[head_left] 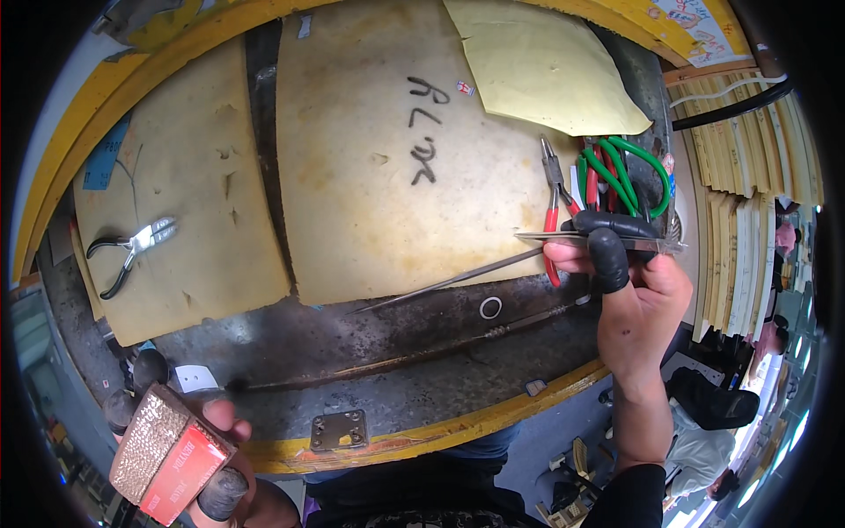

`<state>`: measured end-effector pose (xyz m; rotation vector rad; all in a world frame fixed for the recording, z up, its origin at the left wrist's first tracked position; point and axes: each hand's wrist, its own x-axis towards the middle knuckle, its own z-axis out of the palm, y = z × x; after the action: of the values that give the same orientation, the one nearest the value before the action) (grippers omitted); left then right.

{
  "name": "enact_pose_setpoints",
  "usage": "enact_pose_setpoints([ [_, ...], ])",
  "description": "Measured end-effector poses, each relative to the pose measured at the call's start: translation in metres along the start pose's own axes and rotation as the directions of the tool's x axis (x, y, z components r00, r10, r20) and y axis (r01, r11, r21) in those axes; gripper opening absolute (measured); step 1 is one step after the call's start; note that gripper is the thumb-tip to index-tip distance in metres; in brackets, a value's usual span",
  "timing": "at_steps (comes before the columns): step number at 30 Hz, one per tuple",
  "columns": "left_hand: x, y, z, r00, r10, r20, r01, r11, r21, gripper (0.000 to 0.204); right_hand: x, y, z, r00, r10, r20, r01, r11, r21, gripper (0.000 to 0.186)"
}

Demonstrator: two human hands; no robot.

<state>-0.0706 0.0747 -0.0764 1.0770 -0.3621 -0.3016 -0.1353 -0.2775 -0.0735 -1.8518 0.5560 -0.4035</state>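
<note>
My left hand [224, 480], with black finger covers, is closed around a small block-shaped piece [151, 431] with a brown, glittery, bumpy face and a red printed band. It is held up at the lower left, in front of the bench edge. On the right, my right hand [647, 286], its thumb and a finger in black covers, grips slim metal tweezers [563, 236] whose tips point left over the sheet. Just below the tweezers a long thin metal rod [449, 282] slants down to the left; whether the hand also touches its upper end I cannot tell.
Stained cream sheets [370, 211] cover much of the bench. Red-handled pliers [552, 185] and green-handled tools [616, 180] lie beyond my right hand. Black-handled pliers [136, 251] rest at left. A white ring [490, 307] sits near the yellow bench edge [422, 444]. Stacked boards [735, 255] stand at right.
</note>
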Motion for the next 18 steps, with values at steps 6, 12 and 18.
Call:
enact_pose_setpoints([
  [6,-0.002,0.0,-0.002,0.997,-0.008,-0.083,0.01,1.0,0.026,0.078,0.0,-0.001,-0.001,1.0,-0.01,0.004,0.011,0.999,-0.031,0.016],
  [12,0.001,0.001,0.001,1.0,-0.014,0.012,0.014,1.0,0.01,0.077,0.001,0.0,0.001,0.999,0.003,-0.053,0.0,0.998,0.055,0.015],
  [18,-0.017,0.002,-0.012,0.991,-0.016,-0.135,0.026,0.997,0.075,0.075,0.004,-0.002,-0.006,1.0,0.0,-0.011,0.0,0.999,-0.034,0.022],
])
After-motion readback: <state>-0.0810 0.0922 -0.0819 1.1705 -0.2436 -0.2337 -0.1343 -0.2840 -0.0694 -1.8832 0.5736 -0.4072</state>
